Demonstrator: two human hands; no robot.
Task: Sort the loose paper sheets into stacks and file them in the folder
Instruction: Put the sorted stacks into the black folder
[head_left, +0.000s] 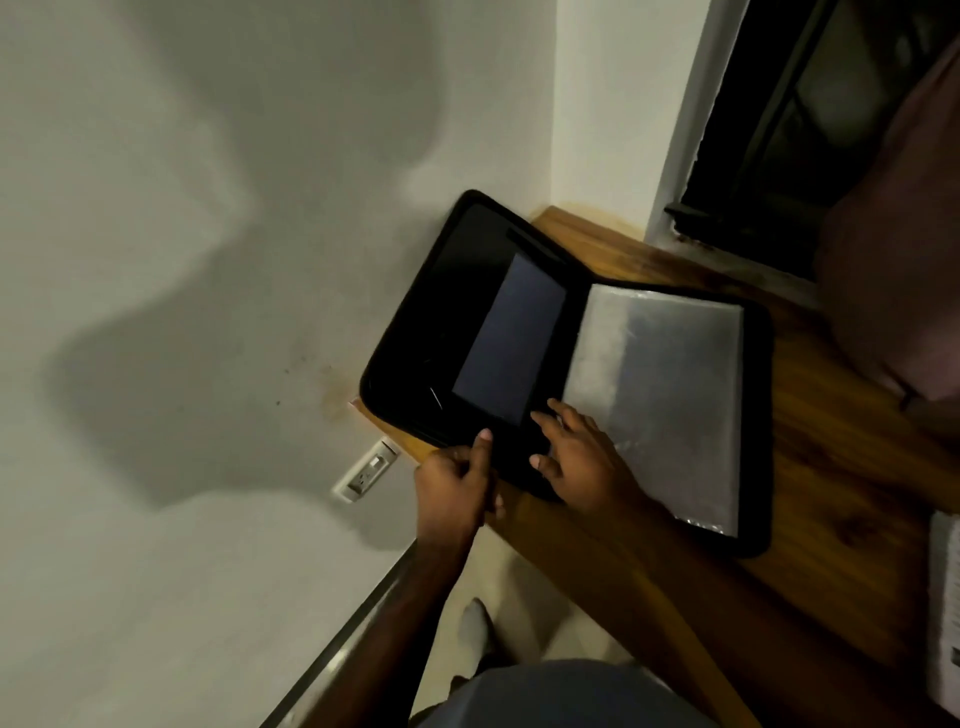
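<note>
black zip folder (467, 312) lying open on wooden desk (831, 467), clear sleeves (660, 395) apparently empty, left hand (457, 483) gripping its near edge, right hand (582, 462) resting spread flat; papers (945, 613) far right, unfiled.

head cam, tilted, looking down, close over desk (831, 467)

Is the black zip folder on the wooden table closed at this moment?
No, the black zip folder lies opened flat on the wooden table, showing its clear plastic sleeves, with both hands at its near edge.
</note>
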